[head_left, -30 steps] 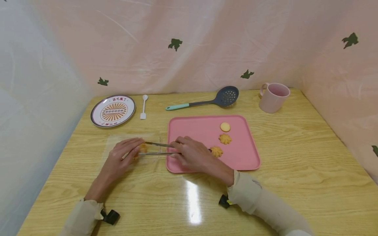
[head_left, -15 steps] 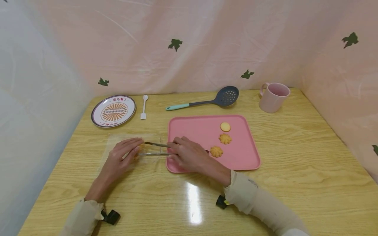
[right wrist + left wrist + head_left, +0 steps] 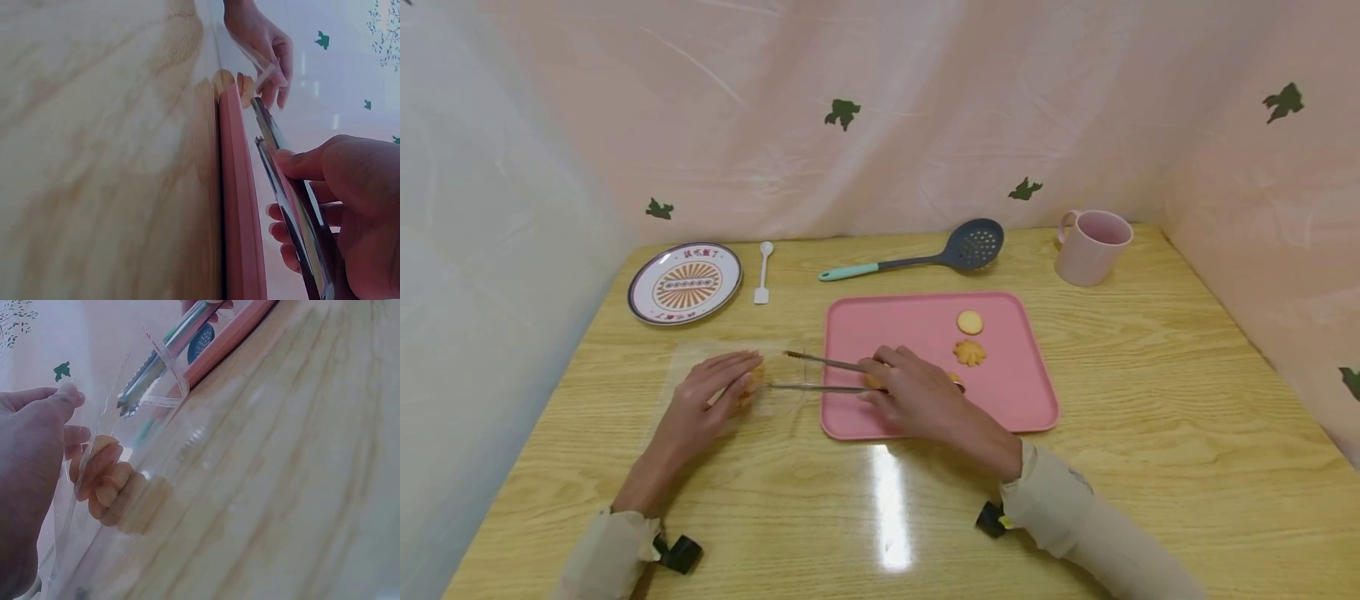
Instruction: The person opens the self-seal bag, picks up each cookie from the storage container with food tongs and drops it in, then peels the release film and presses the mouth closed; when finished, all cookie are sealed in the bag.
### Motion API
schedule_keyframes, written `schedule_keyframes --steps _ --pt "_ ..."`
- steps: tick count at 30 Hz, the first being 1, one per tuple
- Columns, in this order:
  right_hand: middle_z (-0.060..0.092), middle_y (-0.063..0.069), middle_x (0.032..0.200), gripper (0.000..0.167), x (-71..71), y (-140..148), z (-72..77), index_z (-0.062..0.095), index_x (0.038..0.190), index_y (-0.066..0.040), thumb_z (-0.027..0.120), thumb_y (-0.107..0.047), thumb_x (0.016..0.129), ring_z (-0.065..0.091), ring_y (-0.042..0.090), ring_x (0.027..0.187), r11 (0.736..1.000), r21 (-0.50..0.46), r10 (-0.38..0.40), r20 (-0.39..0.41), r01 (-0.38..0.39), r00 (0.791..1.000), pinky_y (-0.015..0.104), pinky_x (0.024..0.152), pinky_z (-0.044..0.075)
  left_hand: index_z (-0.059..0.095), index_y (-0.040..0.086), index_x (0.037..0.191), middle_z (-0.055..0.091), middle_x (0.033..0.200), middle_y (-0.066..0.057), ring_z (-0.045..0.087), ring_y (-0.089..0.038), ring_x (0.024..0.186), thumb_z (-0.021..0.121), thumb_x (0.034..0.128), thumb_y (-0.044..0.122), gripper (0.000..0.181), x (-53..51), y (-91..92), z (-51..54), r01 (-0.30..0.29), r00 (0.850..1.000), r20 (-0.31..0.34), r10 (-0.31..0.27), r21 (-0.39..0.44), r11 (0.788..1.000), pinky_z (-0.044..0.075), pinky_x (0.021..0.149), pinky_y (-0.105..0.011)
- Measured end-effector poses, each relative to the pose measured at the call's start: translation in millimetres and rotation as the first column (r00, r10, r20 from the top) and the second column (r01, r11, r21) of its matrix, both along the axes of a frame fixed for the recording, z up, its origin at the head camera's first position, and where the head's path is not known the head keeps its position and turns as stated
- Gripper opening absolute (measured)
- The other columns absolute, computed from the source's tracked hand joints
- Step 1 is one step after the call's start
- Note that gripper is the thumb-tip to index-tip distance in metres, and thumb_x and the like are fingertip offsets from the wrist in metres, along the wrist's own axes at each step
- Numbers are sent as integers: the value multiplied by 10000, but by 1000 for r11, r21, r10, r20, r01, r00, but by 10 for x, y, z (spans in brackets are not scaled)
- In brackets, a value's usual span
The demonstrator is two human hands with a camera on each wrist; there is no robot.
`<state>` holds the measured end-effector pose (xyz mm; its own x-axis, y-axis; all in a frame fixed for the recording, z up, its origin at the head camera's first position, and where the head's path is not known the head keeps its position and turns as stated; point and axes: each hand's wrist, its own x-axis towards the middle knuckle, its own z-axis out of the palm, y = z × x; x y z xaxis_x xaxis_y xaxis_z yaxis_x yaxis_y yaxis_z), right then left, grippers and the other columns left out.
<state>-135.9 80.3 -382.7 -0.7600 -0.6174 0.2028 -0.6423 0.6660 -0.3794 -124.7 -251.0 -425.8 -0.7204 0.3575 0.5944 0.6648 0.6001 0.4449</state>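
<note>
My left hand [image 3: 700,404] pinches the edge of a clear bag [image 3: 69,531] lying left of the pink tray. Several golden cookies [image 3: 112,481] sit inside the bag beside those fingers. My right hand [image 3: 921,396] grips metal tongs [image 3: 823,387], their arms spread and nothing between the tips, which point left at the bag's mouth. On the tray [image 3: 895,312] lie a round cookie [image 3: 970,322] and a flower-shaped cookie [image 3: 970,353]; the right hand partly covers more cookie pieces. In the right wrist view, the tongs [image 3: 294,206] lie between thumb and fingers.
A patterned plate [image 3: 685,284] and a small white spoon [image 3: 763,273] stand at the back left. Behind the tray lies a slotted ladle [image 3: 974,245] with a mint handle. A pink mug [image 3: 1092,250] stands at the back right.
My right hand and the tongs have shifted right, and the tips have moved away from the bagged cookies. The left hand has stayed nearly still at the bag.
</note>
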Motion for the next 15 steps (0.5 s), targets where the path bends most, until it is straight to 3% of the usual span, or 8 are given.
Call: schedule_keyframes --steps 7,15 --pt "645 41 1125 364 5 221 9 707 1300 -88 759 -245 976 555 199 908 999 -12 -35 1 35 999 314 683 496 712 -18 1275 700 1295 -146 613 -372 1212 706 866 -155 431 7 0 2 -6 1000 11 6 -5 1000 287 1141 -180" --pt "666 93 1103 367 -10 493 6 718 1264 -46 784 -230 953 620 254 944 996 -59 -75 -56 72 996 406 698 569 713 -16 1275 703 1290 -139 614 -370 1216 705 875 -145 420 6 3 5 -14 1000 18 14 -16 1000 283 1143 -182"
